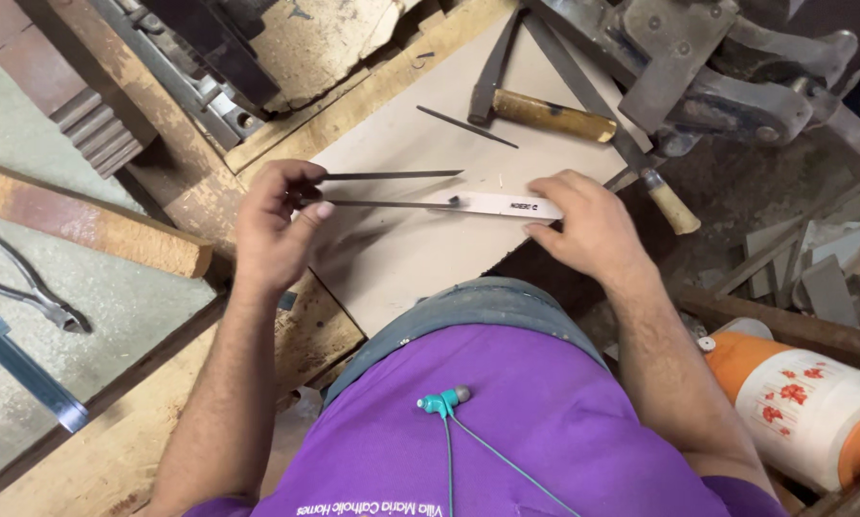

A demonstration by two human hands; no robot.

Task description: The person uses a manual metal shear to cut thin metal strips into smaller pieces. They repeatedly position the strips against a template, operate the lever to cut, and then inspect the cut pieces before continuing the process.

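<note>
My left hand (pixel 275 228) is pinched around the handle ends of two thin dark metal files: the upper file (pixel 392 175) and the lower file (pixel 387 203). Both run with their long axes nearly level across the view, tips pointing toward 3 o'clock, the upper one ending in a fine point and the lower one reaching up to the near end of a white knife blade (pixel 500 204). That blade lies flat on the pale board (pixel 401 258), its long axis also running from 9 to 3 o'clock, in line with the lower file. My right hand (pixel 588 225) rests on the blade's 3 o'clock end with the fingers bent down over it, pressing it to the board rather than lifting it.

At 12 o'clock from the blade a hammer with a yellowish wooden handle (pixel 553 116) lies on the board, and a third slim file (pixel 466 126) lies loose just to its 9 o'clock side, slanting down toward 4 o'clock. A wooden-handled tool (pixel 672 207) sits at 3 o'clock of my right hand. Far off at 9 o'clock, pincers (pixel 28 287) lie on the grey surface, and at 4 o'clock stands an orange-and-white flowered jug (pixel 813 407).
</note>
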